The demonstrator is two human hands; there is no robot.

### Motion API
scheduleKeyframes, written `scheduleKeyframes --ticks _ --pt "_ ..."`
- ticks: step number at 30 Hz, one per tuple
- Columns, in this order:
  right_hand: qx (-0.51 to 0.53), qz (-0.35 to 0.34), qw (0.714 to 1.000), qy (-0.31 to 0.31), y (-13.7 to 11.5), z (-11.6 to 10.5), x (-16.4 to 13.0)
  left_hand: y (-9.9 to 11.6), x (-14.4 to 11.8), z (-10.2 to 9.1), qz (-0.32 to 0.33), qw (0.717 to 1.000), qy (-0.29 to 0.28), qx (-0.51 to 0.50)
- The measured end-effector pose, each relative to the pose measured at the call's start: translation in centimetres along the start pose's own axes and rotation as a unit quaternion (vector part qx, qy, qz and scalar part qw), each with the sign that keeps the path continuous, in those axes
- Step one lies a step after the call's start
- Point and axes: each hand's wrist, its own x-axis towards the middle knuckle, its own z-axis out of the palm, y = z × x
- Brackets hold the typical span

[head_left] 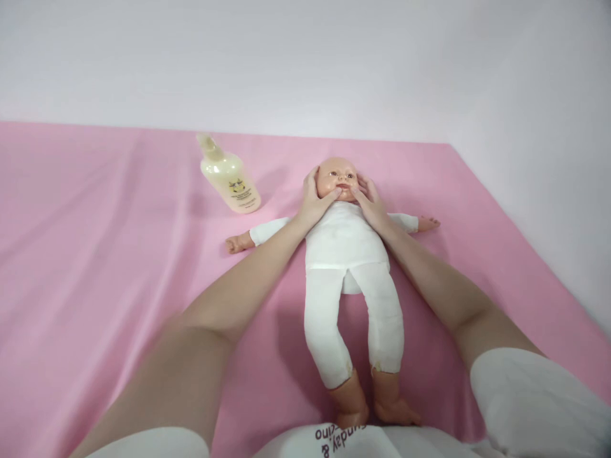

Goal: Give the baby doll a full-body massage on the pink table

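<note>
A baby doll (347, 238) with a white cloth body lies on its back, its feet toward me and its arms spread out. My left hand (316, 198) cups one side of the doll's head, the thumb resting by the mouth. On the other side my right hand (371, 202) does the same, its thumb near the chin. Both palms lie along the cheeks, with the fingers curved round toward the back of the head. The fingertips are partly hidden behind it.
A pump bottle (233, 181) of pale yellow liquid, with a printed label, stands left of the doll's head. Pink cloth (119, 254) with several folds covers the surface. White walls (296, 63) rise behind it and to the right.
</note>
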Motion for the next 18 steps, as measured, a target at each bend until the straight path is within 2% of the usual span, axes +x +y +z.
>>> scheduleKeyframes --ticks 18 --pt "-0.014 -0.008 1.0 -0.008 -0.04 -0.24 -0.01 -0.05 0.0 -0.03 0.003 1.0 -0.004 -0.002"
